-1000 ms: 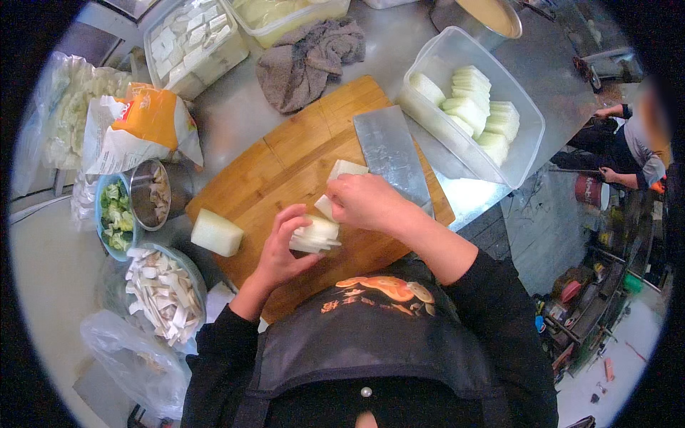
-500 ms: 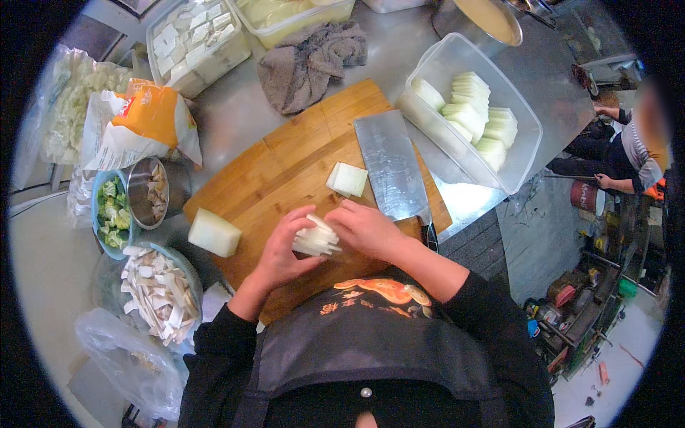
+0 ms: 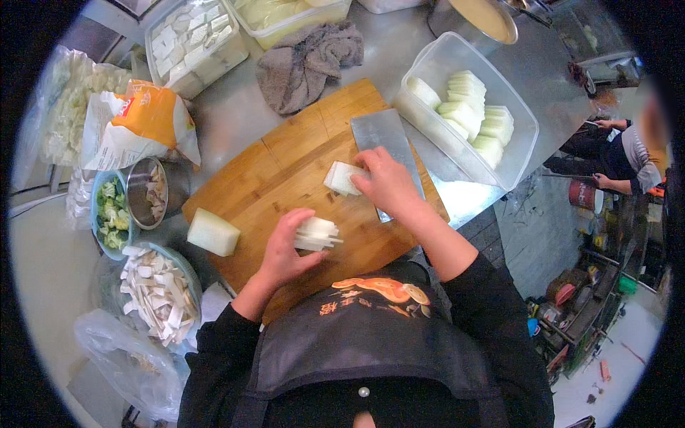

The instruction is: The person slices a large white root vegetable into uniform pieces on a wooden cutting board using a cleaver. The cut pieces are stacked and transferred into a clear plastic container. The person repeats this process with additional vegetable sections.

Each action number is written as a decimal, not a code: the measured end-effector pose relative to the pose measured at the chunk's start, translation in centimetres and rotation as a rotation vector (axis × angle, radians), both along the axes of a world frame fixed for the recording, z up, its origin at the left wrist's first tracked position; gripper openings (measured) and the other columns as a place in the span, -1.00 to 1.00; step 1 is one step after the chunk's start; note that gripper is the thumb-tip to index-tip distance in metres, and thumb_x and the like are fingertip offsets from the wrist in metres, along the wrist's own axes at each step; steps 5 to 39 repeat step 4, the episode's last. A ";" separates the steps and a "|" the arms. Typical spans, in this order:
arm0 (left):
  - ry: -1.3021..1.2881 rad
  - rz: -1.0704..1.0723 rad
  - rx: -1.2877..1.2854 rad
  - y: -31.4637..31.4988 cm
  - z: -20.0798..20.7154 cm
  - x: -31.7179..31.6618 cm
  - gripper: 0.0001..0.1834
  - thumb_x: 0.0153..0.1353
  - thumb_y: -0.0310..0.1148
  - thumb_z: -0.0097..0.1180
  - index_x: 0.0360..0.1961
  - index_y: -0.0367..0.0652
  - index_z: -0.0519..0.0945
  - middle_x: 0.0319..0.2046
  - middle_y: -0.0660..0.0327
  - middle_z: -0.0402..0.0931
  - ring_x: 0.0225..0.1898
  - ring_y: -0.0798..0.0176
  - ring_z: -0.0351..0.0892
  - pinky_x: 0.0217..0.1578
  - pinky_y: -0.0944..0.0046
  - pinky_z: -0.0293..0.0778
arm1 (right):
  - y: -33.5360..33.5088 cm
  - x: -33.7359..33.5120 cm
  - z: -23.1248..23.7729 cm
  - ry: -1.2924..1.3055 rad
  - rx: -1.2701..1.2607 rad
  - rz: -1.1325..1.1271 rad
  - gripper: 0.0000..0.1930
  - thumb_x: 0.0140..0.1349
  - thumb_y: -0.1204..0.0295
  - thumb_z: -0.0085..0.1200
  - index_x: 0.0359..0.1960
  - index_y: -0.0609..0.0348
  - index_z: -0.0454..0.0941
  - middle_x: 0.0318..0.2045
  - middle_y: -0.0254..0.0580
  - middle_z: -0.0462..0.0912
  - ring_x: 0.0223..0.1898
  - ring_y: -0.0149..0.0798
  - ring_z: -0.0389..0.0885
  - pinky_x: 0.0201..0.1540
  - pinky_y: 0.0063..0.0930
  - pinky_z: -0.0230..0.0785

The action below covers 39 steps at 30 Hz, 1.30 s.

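Observation:
My left hand (image 3: 285, 250) curls around a fanned stack of white melon slices (image 3: 315, 234), thumb on the near side and fingers on the far side. Farther off, my right hand (image 3: 389, 187) has its thumb and fingers on the right side of a pale melon piece (image 3: 341, 177). Both rest on the wooden cutting board (image 3: 282, 167). Partly beneath my right hand and wrist lies a cleaver (image 3: 382, 130), its handle hidden by the forearm. A larger melon chunk (image 3: 214, 232) sits at the board's left edge.
A clear plastic tub (image 3: 524, 135) with pale green-edged slices stands at the right. Beyond the board lies a grey cloth (image 3: 303, 68). Along the left are an orange-white bag (image 3: 146, 121), a broccoli bowl (image 3: 112, 214) and a bowl of white strips (image 3: 160, 292). A person sits far right.
My right hand has left the slice stack and moved away and right to the smaller melon piece, now covering part of the cleaver. My left hand stays around the slices.

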<state>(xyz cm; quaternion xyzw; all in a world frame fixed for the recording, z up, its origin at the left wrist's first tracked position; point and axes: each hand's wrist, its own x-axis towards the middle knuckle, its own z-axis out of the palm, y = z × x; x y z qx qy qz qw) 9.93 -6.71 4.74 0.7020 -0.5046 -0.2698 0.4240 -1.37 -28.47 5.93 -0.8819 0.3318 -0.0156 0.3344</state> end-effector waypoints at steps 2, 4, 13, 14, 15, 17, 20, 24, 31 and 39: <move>-0.003 0.002 0.006 0.0 -0.1 -0.1 -0.22 -0.25 -0.41 0.39 0.09 -0.14 0.32 0.00 0.02 0.37 0.04 0.00 0.38 0.06 0.14 0.33 | 0.4 0.3 0.3 0.046 0.009 0.011 -0.72 0.06 0.33 0.13 -0.19 0.14 0.49 -0.21 -0.09 0.49 -0.23 -0.04 0.55 -0.15 -0.26 0.42; -0.013 0.003 0.006 0.1 -0.3 -0.1 -0.22 -0.24 -0.41 0.39 0.09 -0.14 0.32 0.01 0.03 0.36 0.04 0.00 0.38 0.07 0.14 0.32 | 0.6 0.9 0.9 0.120 0.039 0.005 -0.66 0.02 0.28 0.19 -0.19 0.15 0.49 -0.16 -0.07 0.47 -0.19 -0.03 0.55 -0.11 -0.29 0.41; -0.013 0.003 0.006 0.1 -0.3 -0.1 -0.22 -0.24 -0.41 0.39 0.09 -0.14 0.32 0.01 0.03 0.36 0.04 0.00 0.38 0.07 0.14 0.32 | 0.6 0.9 0.9 0.120 0.039 0.005 -0.66 0.02 0.28 0.19 -0.19 0.15 0.49 -0.16 -0.07 0.47 -0.19 -0.03 0.55 -0.11 -0.29 0.41; -0.013 0.003 0.006 0.1 -0.3 -0.1 -0.22 -0.24 -0.41 0.39 0.09 -0.14 0.32 0.01 0.03 0.36 0.04 0.00 0.38 0.07 0.14 0.32 | 0.6 0.9 0.9 0.120 0.039 0.005 -0.66 0.02 0.28 0.19 -0.19 0.15 0.49 -0.16 -0.07 0.47 -0.19 -0.03 0.55 -0.11 -0.29 0.41; -0.013 0.003 0.006 0.1 -0.3 -0.1 -0.22 -0.24 -0.41 0.39 0.09 -0.14 0.32 0.01 0.03 0.36 0.04 0.00 0.38 0.07 0.14 0.32 | 0.6 0.9 0.9 0.120 0.039 0.005 -0.66 0.02 0.28 0.19 -0.19 0.15 0.49 -0.16 -0.07 0.47 -0.19 -0.03 0.55 -0.11 -0.29 0.41; -0.013 0.003 0.006 0.1 -0.3 -0.1 -0.22 -0.24 -0.41 0.39 0.09 -0.14 0.32 0.01 0.03 0.36 0.04 0.00 0.38 0.07 0.14 0.32 | 0.6 0.9 0.9 0.120 0.039 0.005 -0.66 0.02 0.28 0.19 -0.19 0.15 0.49 -0.16 -0.07 0.47 -0.19 -0.03 0.55 -0.11 -0.29 0.41; -0.013 0.003 0.006 0.1 -0.3 -0.1 -0.22 -0.24 -0.41 0.39 0.09 -0.14 0.32 0.01 0.03 0.36 0.04 0.00 0.38 0.07 0.14 0.32 | 0.6 0.9 0.9 0.120 0.039 0.005 -0.66 0.02 0.28 0.19 -0.19 0.15 0.49 -0.16 -0.07 0.47 -0.19 -0.03 0.55 -0.11 -0.29 0.41; -0.013 0.003 0.006 0.1 -0.3 -0.1 -0.22 -0.24 -0.41 0.39 0.09 -0.14 0.32 0.01 0.03 0.36 0.04 0.00 0.38 0.07 0.14 0.32 | 0.6 0.9 0.9 0.120 0.039 0.005 -0.66 0.02 0.28 0.19 -0.19 0.15 0.49 -0.16 -0.07 0.47 -0.19 -0.03 0.55 -0.11 -0.29 0.41; -0.013 0.003 0.006 0.1 -0.3 -0.1 -0.22 -0.24 -0.41 0.39 0.09 -0.14 0.32 0.01 0.03 0.36 0.04 0.00 0.38 0.07 0.14 0.32 | 0.6 0.9 0.9 0.120 0.039 0.005 -0.66 0.02 0.28 0.19 -0.19 0.15 0.49 -0.16 -0.07 0.47 -0.19 -0.03 0.55 -0.11 -0.29 0.41; -0.013 0.003 0.006 0.1 -0.3 -0.1 -0.22 -0.24 -0.41 0.39 0.09 -0.14 0.32 0.01 0.03 0.36 0.04 0.00 0.38 0.07 0.14 0.32 | 0.6 0.9 0.9 0.120 0.039 0.005 -0.66 0.02 0.28 0.19 -0.19 0.15 0.49 -0.16 -0.07 0.47 -0.19 -0.03 0.55 -0.11 -0.29 0.41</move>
